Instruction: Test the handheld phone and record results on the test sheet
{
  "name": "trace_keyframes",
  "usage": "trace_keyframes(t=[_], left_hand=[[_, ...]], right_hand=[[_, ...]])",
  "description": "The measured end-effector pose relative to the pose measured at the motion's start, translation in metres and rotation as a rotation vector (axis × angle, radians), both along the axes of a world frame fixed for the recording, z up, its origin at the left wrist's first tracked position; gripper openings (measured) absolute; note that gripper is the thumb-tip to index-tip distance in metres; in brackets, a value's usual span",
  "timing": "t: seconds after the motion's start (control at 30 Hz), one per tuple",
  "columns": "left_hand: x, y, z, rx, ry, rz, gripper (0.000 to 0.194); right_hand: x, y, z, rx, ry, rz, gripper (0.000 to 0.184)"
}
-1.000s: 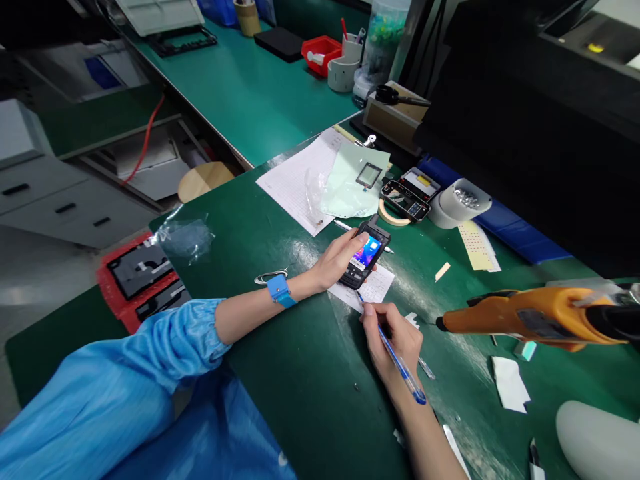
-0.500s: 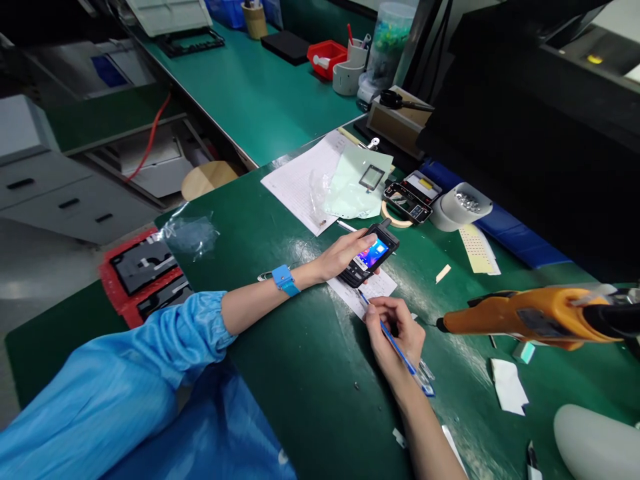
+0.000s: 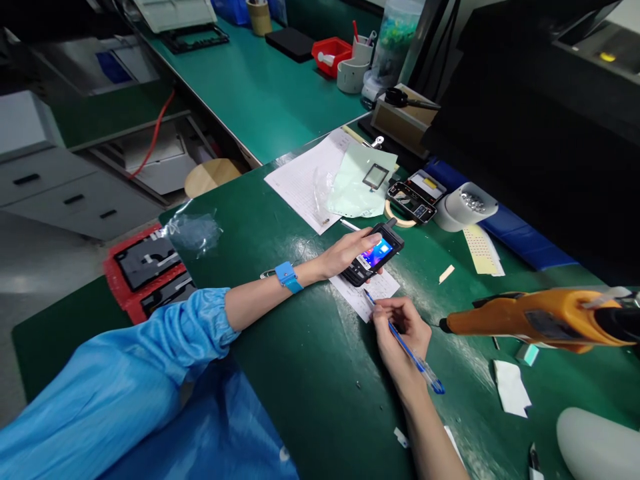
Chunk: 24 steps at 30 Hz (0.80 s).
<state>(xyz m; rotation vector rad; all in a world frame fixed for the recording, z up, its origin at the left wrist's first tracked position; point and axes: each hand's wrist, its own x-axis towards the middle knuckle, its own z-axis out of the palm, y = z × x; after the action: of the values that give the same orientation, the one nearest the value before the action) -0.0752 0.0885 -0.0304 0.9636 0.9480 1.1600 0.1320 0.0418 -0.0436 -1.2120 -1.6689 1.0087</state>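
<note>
My left hand [image 3: 345,255] grips a black handheld phone [image 3: 385,251] with a stubby antenna and keys below a lit, colourful screen. The thumb lies over the screen, and the fingertips show at the phone's lower edge. Under it lies a slip of paper [image 3: 353,298] with handwriting. In my right hand [image 3: 404,337] is a blue pen [image 3: 406,348], pinched between thumb and fingers, its tip close to the paper; whether it touches I cannot tell. A blue wrist strap [image 3: 289,277] circles my left wrist.
Behind the phone lie a tape roll [image 3: 400,217], an opened device housing [image 3: 413,201] and a white cup [image 3: 466,205]. An orange electric screwdriver [image 3: 530,319] points in from the right. A red tray [image 3: 120,293] holds black parts at left.
The pen has turned slightly in my right hand, and its tip sits a little farther from the phone. My left hand keeps its hold. The whole view has shifted slightly.
</note>
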Motion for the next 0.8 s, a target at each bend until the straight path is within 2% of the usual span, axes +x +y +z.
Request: trace_keyframes(t=[0.53, 0.8], left_hand=[[0.0000, -0.0012, 0.0006, -0.005, 0.002, 0.017, 0.075], [-0.0007, -0.0012, 0.0016, -0.017, 0.018, 0.021, 0.076]], right_hand=[[0.0006, 0.0013, 0.0000, -0.003, -0.058, 0.050, 0.016], [0.0029, 0.0008, -0.0021, 0.010, -0.044, 0.017, 0.015]])
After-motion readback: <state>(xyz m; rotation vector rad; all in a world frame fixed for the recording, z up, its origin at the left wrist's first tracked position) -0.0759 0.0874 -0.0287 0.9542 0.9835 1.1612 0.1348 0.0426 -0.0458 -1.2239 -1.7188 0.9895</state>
